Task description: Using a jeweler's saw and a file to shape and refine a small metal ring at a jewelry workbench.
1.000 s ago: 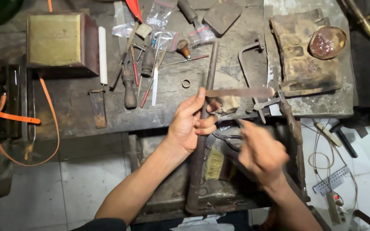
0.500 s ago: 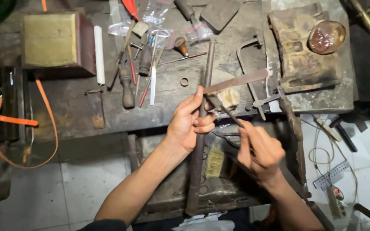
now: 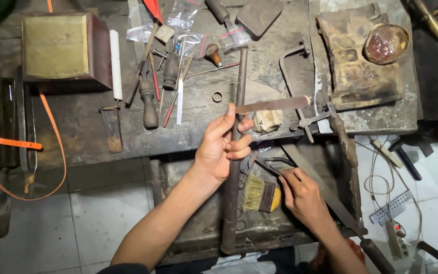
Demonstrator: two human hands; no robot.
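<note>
Light was dim and even over the dark bench (image 3: 77, 137); the pale floor tiles (image 3: 51, 223) looked brighter, focus sharp, corners shadowed.

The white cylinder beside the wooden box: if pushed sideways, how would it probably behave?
The white cylinder lies flat and looks round, so it would probably roll. It looks straight and stiff, perhaps brittle. The wooden box beside it would likely stop it on that side.

My left hand (image 3: 218, 147) and right hand (image 3: 302, 195) are bare, no gloves or rings visible. Both forearms are uncovered; a dark sleeve edge shows at the near left elbow.
</note>
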